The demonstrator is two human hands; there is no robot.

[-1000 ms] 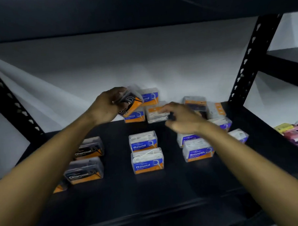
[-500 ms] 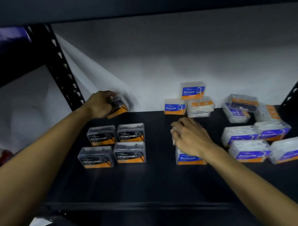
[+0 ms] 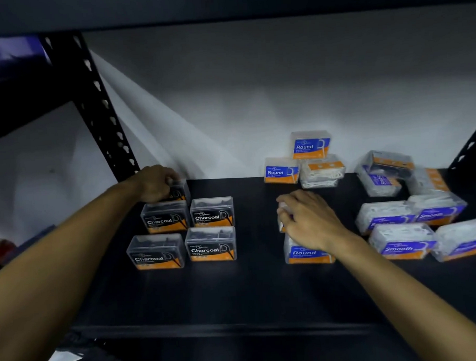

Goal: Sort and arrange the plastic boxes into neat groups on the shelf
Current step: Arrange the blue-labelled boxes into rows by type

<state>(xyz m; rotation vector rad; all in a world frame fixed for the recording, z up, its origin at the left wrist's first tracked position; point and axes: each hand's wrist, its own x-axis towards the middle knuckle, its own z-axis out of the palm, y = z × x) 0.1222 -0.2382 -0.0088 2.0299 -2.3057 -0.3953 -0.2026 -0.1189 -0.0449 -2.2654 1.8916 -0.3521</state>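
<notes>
On the black shelf (image 3: 263, 293) my left hand (image 3: 156, 182) grips a Charcoal box (image 3: 179, 192) at the back left, just behind the two-by-two block of Charcoal boxes (image 3: 211, 212). My right hand (image 3: 308, 221) curls over a Round box (image 3: 281, 219) that it mostly hides, directly behind another Round box (image 3: 308, 252). More Round boxes (image 3: 310, 145) are piled against the back wall. Smooth boxes (image 3: 401, 241) sit in a loose cluster at the right.
A black perforated upright (image 3: 100, 115) stands behind my left hand and another upright (image 3: 472, 145) at the far right. The shelf above (image 3: 223, 3) hangs low. White sheeting (image 3: 255, 92) backs the shelf. The shelf's front lip (image 3: 224, 327) runs below the boxes.
My left hand has lowered the Charcoal box from a tilted, raised hold to the shelf behind the Charcoal group. My right hand has stayed over the Round box. The view has shifted slightly.
</notes>
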